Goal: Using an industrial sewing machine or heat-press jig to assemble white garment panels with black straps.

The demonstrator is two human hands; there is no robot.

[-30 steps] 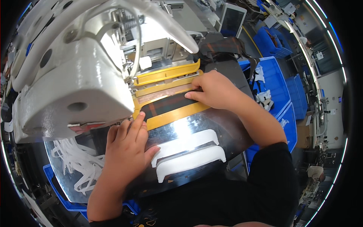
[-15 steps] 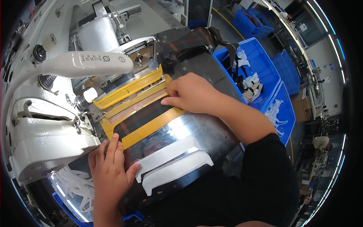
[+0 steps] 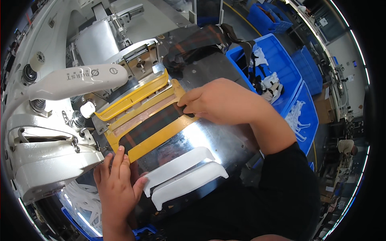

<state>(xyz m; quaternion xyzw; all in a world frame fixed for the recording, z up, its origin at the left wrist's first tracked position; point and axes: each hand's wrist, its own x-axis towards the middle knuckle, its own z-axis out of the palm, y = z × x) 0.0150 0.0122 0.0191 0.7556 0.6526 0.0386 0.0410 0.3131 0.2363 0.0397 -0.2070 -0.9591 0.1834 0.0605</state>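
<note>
1. The dark plaid fabric strip (image 3: 150,128) lies lengthwise in a yellow frame (image 3: 161,141), between the two hands, with its front edge along the frame's broad front bar.
2. The right hand (image 3: 223,102) is at the strip's right end, fingers bent and their tips down at the fabric — whether they pinch it or only press on it, I cannot tell.
3. The left hand (image 3: 116,186) is open, palm down and thumb apart from the fingers; its forefinger touches the frame's left front corner, by the strip's left end. Its thumb tip is at the left end of the nearer-to-frame white piece.
4. Just behind the frame stands a raised yellow bar (image 3: 132,99), roughly parallel to the strip.
5. In front lie two long white pieces (image 3: 189,184) with bent ends, side by side on the shiny table (image 3: 225,140).
6. To the left is a white sewing machine (image 3: 52,160) — white looped strips (image 3: 82,203) are heaped below it.
7. Beyond the frame lies more plaid fabric (image 3: 197,42); to the right, a blue bin (image 3: 289,52) holds white and dark pieces.
</note>
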